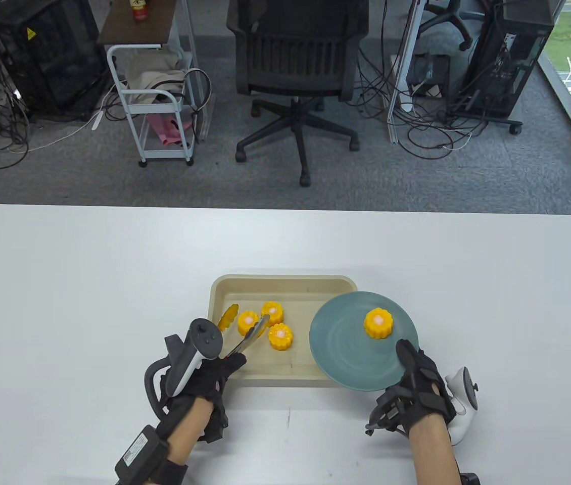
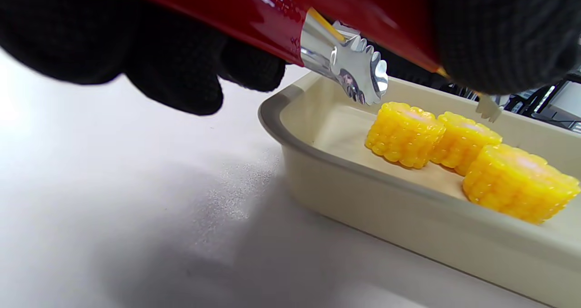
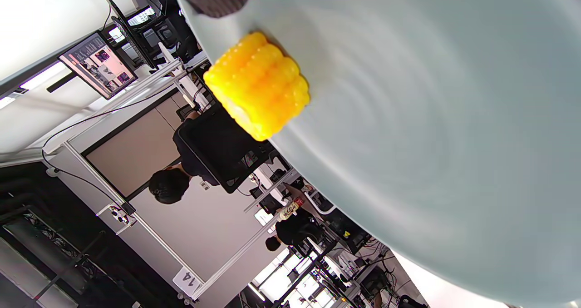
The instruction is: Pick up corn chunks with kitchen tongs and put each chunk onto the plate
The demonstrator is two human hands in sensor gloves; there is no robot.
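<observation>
In the table view a beige tray (image 1: 225, 293) holds three yellow corn chunks (image 1: 281, 336). My left hand (image 1: 204, 374) grips red-handled kitchen tongs (image 1: 245, 341). Their two arms stand spread on either side of the leftmost chunk (image 1: 248, 322). The left wrist view shows the silver scalloped tong tip (image 2: 361, 74) just above the chunks (image 2: 404, 133), the other tip (image 2: 488, 108) behind them. My right hand (image 1: 417, 384) holds the blue-grey plate (image 1: 346, 348) by its near rim, thumb on top. One corn chunk (image 1: 378, 323) (image 3: 258, 90) lies on the plate (image 3: 431, 117).
The plate overlaps the tray's right edge. The tray's rim (image 2: 317, 156) rises from the white table (image 1: 88, 303). Beyond the table's far edge stand an office chair (image 1: 298, 60), a small cart (image 1: 156, 101) and cabled equipment.
</observation>
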